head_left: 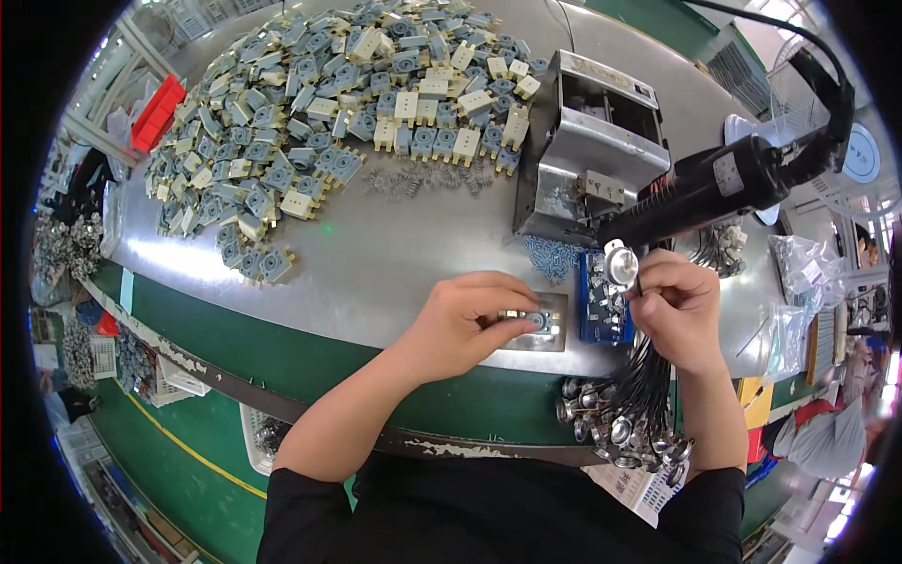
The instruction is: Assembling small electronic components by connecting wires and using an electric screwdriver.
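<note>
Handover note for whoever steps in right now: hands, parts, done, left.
Left hand: fingers pressing a small grey-blue part onto the metal fixture plate at the table edge.
Right hand: holds a round silver disc part with black wires trailing down to a bundle of the same discs.
Black power screwdriver hangs just above the right hand, untouched.
Blue tray sits right of the fixture.
Done: one part seated on the fixture.
Left: large pile of grey and cream parts at the back, plus the disc bundle.

I see a heap of grey-and-cream plastic parts (329, 122) on the desk (395, 254), a red bin (156, 113) beyond.
</note>
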{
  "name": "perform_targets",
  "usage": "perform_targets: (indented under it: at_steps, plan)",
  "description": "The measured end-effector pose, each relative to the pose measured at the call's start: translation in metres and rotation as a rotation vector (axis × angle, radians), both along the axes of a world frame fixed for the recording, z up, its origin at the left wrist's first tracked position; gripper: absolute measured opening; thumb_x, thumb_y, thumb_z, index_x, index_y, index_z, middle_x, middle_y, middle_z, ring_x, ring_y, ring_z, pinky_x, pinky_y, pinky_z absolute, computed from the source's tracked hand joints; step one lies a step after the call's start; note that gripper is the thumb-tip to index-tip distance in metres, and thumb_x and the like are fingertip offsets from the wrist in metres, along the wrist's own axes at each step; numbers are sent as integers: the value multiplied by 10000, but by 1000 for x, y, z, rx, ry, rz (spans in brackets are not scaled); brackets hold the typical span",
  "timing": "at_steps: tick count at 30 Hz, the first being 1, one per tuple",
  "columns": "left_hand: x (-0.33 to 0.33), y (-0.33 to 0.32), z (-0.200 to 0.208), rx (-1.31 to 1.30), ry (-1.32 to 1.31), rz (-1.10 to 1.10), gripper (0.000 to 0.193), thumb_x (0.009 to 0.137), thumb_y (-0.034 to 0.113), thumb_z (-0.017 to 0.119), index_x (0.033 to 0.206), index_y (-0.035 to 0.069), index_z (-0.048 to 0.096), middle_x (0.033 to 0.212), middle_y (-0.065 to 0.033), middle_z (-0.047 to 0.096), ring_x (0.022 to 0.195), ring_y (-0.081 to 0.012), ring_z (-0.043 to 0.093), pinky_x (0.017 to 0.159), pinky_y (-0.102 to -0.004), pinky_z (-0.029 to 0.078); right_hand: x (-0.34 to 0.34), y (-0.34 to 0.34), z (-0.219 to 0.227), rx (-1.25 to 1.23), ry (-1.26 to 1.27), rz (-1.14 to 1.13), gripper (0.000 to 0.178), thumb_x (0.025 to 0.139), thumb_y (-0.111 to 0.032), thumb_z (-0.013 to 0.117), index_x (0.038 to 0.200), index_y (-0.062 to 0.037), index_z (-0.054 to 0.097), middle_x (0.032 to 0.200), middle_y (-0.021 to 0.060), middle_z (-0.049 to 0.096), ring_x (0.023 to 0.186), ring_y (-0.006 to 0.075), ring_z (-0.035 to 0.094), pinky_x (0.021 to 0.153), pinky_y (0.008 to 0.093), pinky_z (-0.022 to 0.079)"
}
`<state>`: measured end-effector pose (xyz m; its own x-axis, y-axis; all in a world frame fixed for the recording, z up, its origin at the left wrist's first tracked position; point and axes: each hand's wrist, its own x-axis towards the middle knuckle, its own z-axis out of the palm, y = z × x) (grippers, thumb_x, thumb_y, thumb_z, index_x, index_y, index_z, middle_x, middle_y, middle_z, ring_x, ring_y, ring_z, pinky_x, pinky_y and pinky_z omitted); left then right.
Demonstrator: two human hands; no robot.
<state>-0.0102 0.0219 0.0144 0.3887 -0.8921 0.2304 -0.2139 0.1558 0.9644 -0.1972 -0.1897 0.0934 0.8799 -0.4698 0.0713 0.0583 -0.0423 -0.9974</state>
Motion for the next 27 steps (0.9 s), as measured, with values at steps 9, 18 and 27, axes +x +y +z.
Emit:
perform_targets:
  at_steps: [9,18,27]
  plan:
    - [-5,-9,-2,79,-113,-22,172,882,107,856,1033,46,802,1096,-81,767,729,-179,707,630,-304,562,5,11,3,-647,-57,34,160,930,-32,771,1071,41,749,1071,168,741,942,255,698,805,339,540]
    - [-1,-7,7,145,-169,-19,309,805,127,906,1078,46,785,1166,-72,734,698,-159,657,650,-292,545,6,19,-4,-428,170,95,162,951,-27,734,1088,52,772,1045,152,757,915,216,700,821,331,545]
    - [5,-21,-2,-220,-430,74,437,772,96,912,1180,43,761,1211,-106,728,997,-265,692,886,-393,555,16,19,-13,-423,265,211,154,958,-27,730,1085,52,765,1019,157,765,904,256,721,842,354,560]
